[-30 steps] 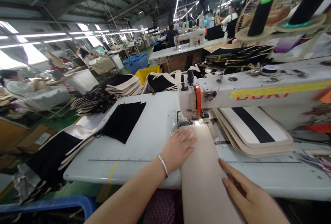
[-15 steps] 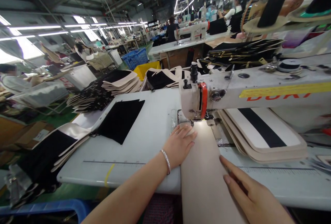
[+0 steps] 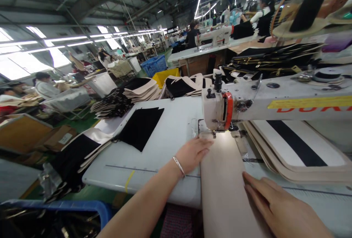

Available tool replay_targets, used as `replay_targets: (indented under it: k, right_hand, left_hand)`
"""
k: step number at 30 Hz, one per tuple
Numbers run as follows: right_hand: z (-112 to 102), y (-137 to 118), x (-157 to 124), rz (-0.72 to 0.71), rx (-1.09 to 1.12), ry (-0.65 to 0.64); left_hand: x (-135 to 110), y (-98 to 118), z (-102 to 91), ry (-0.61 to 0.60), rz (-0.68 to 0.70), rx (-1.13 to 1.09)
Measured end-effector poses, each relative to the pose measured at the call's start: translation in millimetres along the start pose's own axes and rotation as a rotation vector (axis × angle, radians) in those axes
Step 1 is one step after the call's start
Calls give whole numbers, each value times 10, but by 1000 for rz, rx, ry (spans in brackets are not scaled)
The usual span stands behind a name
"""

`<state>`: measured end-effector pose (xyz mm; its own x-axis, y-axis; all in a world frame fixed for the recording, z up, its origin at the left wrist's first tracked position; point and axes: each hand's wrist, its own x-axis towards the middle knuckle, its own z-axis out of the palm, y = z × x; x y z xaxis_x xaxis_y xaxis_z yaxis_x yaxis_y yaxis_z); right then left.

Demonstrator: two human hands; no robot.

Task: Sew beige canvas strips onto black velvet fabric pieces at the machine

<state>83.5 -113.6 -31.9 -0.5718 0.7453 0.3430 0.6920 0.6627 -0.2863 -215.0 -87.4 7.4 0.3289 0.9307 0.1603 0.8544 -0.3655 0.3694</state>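
A long beige fabric strip (image 3: 221, 179) runs from under the sewing machine's needle area down past the table's front edge. My left hand (image 3: 194, 152), with a silver bangle at the wrist, lies flat with fingers outstretched at the strip's left edge, just before the presser foot (image 3: 214, 134). At the right edge, my right hand (image 3: 277, 201) touches the strip with its thumb and index fingertip, which are slightly apart. Its other fingers are partly hidden. The white sewing machine (image 3: 217, 107) has an orange guard, and its lamp lights the strip.
Black fabric pieces (image 3: 141, 128) lie on the white table (image 3: 176, 128) to the left. Beige panels with a black stripe (image 3: 302, 146) are stacked under the machine arm. More piles (image 3: 143, 89) stand behind the table. A blue crate (image 3: 101, 208) sits at lower left. People work further back.
The view has swung left, so the scene sits further right. Both hands keep nearly the same places on the strip; my left hand's fingers look drawn slightly closer together.
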Motion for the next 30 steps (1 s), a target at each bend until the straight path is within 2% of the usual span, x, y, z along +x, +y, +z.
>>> replay_targets:
  k: [1,4,5,8,12,17,19,21,23,25,27,29,30]
  right_hand:
    - [-6,22,79,-65,-33,4]
    - [31,57,429,-259,-71,21]
    - [65,62,562,-320,-76,20]
    - [205,88,884,-354,-114,29]
    - [355,173,1003,-297,-112,45]
    - [397,229,953,-302,-75,55]
    - [381,215,955,-297,-64,57]
    - [351,187,966,-290,-55,55]
    - [317,152,977,-285,-52,51]
    - [285,116,987,-278,-57,52]
    - [256,85,992,-268,-65,49]
    - [227,60,995,-263,-70,40]
    - [213,51,996,-262,-72,35]
  left_hand:
    - [-88,-126,-120,4,-120,88]
    - [-417,-575,-524,83,-610,426]
    - [-522,-721,-645,90,-727,498]
    - [-724,-1064,-902,34,-864,553]
    - [-748,-1270,-1039,-31,-883,570]
    - [-704,-1289,-1143,-51,-919,610]
    - [-676,-1258,-1292,-46,-919,619]
    - [-645,-1192,-1528,-5,-908,629]
    - [-629,-1070,-1759,51,-877,633]
    - [-634,-879,-1849,73,-817,607]
    - [-646,-639,-1709,0,-692,438]
    - [-635,-414,-1374,-123,-502,161]
    - [-610,-332,-1173,-145,-407,59]
